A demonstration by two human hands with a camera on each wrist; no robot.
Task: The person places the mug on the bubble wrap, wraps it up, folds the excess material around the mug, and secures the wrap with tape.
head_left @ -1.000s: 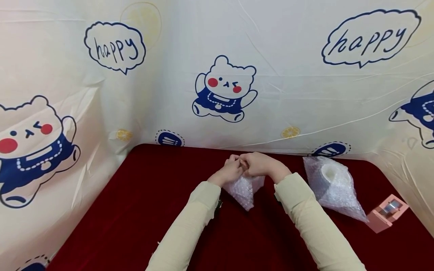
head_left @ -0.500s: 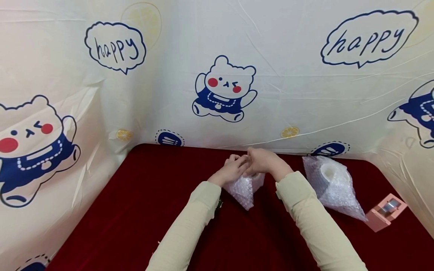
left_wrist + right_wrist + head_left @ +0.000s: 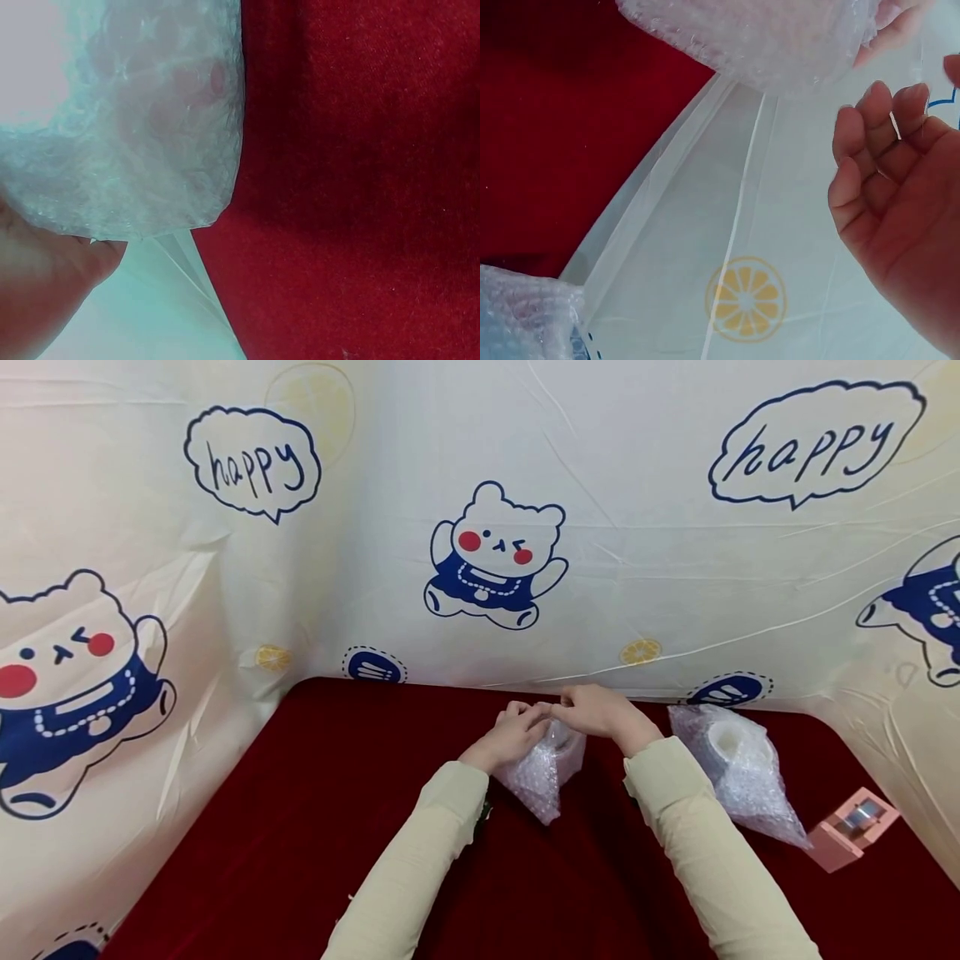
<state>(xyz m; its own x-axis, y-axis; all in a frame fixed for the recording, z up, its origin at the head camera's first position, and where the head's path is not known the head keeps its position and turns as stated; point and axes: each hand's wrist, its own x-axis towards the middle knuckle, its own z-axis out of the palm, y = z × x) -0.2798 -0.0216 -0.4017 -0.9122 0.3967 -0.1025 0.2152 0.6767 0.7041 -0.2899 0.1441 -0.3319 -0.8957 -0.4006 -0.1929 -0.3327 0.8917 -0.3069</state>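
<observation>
In the head view, my left hand (image 3: pixel 513 735) grips the upper left part of a bubble-wrapped package (image 3: pixel 538 781). The contents of that package (image 3: pixel 165 150) show only faintly, with pinkish shapes behind the plastic in the left wrist view. My right hand (image 3: pixel 600 710) is at the package's upper right, its fingertips close to the left fingers. In the right wrist view, the right hand (image 3: pixel 900 202) has curled fingers and stands a little apart from the package (image 3: pixel 772 45). Its thumb is cut off by the frame edge, so I cannot tell whether it pinches something.
A second bubble-wrapped bundle (image 3: pixel 750 793) lies on the right, with a white roll (image 3: pixel 726 742) at its top. Beside it stands a small pink box-like object (image 3: pixel 838 847) with a shiny window. Dark red cloth (image 3: pixel 300 843) covers the table; a printed white curtain (image 3: pixel 360 577) surrounds it.
My right hand has drawn to the right, away from the left fingers, uncovering more of the package's top. The left hand stays in about the same place.
</observation>
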